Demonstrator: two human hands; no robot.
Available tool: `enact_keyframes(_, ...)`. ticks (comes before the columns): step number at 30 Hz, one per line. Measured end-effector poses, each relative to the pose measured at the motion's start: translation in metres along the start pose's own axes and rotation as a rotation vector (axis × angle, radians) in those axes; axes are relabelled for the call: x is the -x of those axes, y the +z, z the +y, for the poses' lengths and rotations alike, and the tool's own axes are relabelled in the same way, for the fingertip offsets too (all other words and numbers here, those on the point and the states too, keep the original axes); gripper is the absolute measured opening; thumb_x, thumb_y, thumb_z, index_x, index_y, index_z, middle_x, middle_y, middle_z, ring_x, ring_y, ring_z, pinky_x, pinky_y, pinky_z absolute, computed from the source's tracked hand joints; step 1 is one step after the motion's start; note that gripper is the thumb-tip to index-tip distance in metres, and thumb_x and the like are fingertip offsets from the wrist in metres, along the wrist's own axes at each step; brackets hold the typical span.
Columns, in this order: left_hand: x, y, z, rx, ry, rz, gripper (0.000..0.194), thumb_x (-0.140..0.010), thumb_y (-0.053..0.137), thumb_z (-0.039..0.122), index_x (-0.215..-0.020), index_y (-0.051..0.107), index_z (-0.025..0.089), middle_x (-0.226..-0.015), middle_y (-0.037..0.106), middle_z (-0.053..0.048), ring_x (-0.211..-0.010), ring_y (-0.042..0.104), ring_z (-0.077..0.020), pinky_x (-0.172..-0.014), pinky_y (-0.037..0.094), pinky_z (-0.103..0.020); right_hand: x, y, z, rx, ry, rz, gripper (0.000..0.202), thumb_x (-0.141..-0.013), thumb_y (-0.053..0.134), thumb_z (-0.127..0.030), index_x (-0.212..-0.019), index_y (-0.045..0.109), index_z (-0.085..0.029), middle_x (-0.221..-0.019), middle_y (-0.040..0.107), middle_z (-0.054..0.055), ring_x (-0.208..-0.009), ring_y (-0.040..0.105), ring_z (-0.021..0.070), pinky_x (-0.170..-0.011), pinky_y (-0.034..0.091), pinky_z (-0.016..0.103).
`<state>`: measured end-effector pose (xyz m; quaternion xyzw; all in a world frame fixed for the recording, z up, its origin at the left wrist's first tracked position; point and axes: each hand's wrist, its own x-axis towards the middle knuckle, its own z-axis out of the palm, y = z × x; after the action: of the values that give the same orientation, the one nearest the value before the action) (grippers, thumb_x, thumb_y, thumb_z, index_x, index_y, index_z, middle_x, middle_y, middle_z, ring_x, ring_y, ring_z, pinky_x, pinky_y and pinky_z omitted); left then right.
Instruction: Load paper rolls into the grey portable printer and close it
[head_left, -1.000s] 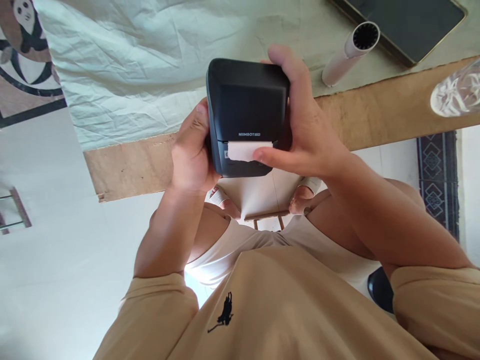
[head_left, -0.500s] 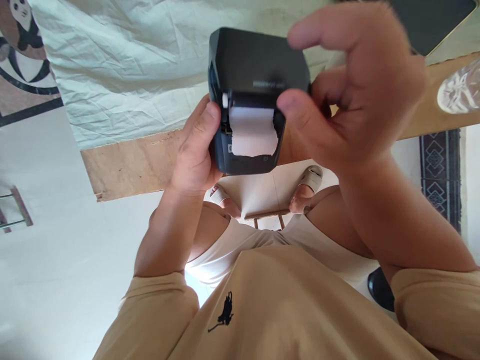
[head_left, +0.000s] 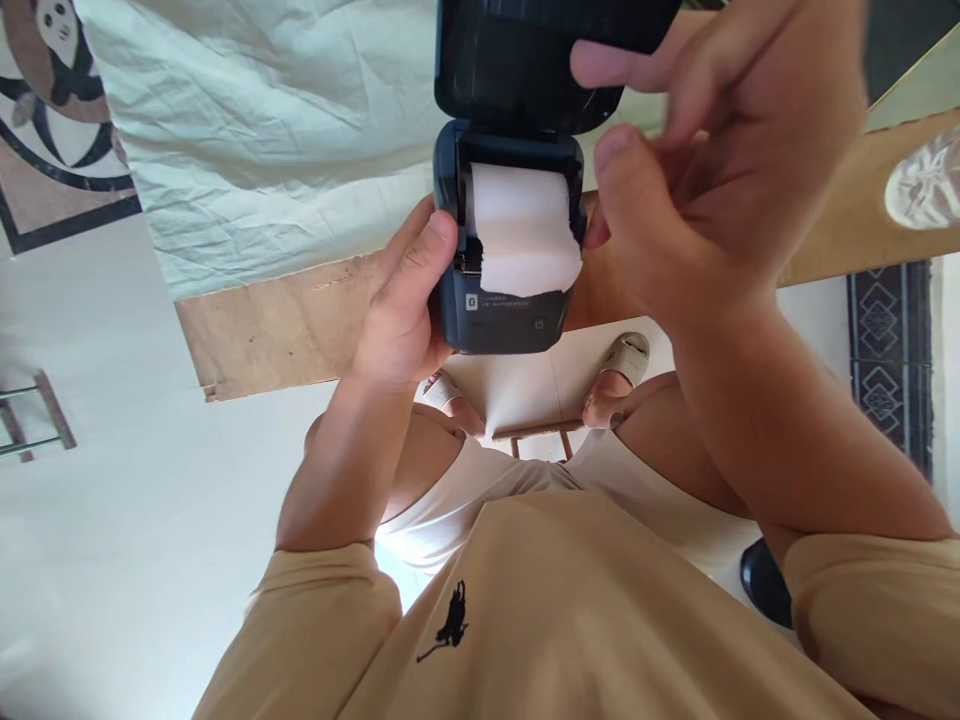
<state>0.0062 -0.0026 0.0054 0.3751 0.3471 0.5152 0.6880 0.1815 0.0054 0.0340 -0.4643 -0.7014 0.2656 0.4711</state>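
My left hand (head_left: 409, 285) is closed around the left side of a small dark-blue label printer (head_left: 495, 325), thumb along its edge. The printer's black lid (head_left: 517, 75) is swung up and back, and its top runs out of view. A white paper roll (head_left: 521, 215) sits in the compartment, its torn loose end hanging over the front. My right hand (head_left: 720, 170) is at the printer's right, thumb and index finger spread apart. The index fingertip overlaps the lid's inner side; whether it touches I cannot tell. The other fingers are curled and partly hidden.
A pale green cloth (head_left: 285, 140) covers a wooden board (head_left: 277, 330) under the printer. To the right stands a clear glass or plastic cup (head_left: 926, 180), with a dark flat object (head_left: 907, 55) behind it. My legs and slippered feet are below the board.
The printer's lid has swung from nearly closed to wide open, uncovering the paper roll. My right thumb has come off the lid. My left hand keeps its hold.
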Motion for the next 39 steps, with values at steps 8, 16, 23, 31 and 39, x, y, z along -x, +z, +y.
enact_keyframes(8,-0.005,-0.015,-0.004,-0.284,0.013,0.013,0.056,-0.082,0.046,0.074,-0.095,0.061,0.022,-0.09,0.065,-0.008,-0.119,0.062,-0.0337,-0.094,0.053,-0.045,-0.007,0.0,-0.016,0.652,0.057,-0.272,0.021,-0.082,0.055,-0.028,-0.101,0.063,-0.024,-0.094,0.07,-0.001,-0.073,0.056,0.0142,-0.062,0.031,0.028)
enact_keyframes(16,-0.006,-0.024,-0.001,-0.524,0.05,-0.039,0.061,-0.08,0.046,0.076,-0.1,0.06,0.02,-0.078,0.06,-0.008,-0.087,0.069,-0.0291,-0.06,0.054,-0.036,-0.014,-0.007,-0.031,0.784,0.156,-0.49,0.031,-0.079,0.06,-0.045,-0.107,0.058,-0.031,-0.082,0.064,0.0,-0.056,0.033,0.0114,-0.058,0.014,0.03)
enact_keyframes(23,0.004,-0.006,0.003,-0.302,0.037,-0.008,0.055,-0.079,0.053,0.073,-0.099,0.062,0.022,-0.088,0.066,-0.008,-0.104,0.066,-0.0307,-0.072,0.058,-0.038,-0.01,-0.015,-0.031,0.374,0.141,-0.352,0.041,-0.068,0.068,-0.025,-0.108,0.062,-0.026,-0.092,0.067,-0.004,-0.059,0.046,0.0065,-0.064,0.036,0.027)
enact_keyframes(31,-0.001,-0.008,0.003,-0.061,0.028,0.043,0.027,-0.085,0.06,0.051,-0.097,0.062,0.027,-0.105,0.07,-0.003,-0.117,0.064,-0.025,-0.094,0.057,-0.036,-0.006,-0.008,-0.013,-0.516,0.271,0.002,0.025,-0.077,0.043,-0.013,-0.087,0.066,-0.014,-0.057,0.044,-0.002,-0.048,0.038,0.0068,-0.041,0.027,0.024)
enact_keyframes(39,-0.001,-0.013,-0.009,-0.141,0.24,0.108,0.046,-0.084,0.064,0.046,-0.124,0.051,0.031,-0.127,0.062,0.003,-0.137,0.051,-0.0221,-0.122,0.038,-0.043,0.007,0.001,0.012,-0.717,0.339,-0.12,0.02,-0.081,0.065,-0.04,-0.091,0.06,-0.024,-0.067,0.049,-0.004,-0.049,0.043,0.0061,-0.034,0.028,0.021)
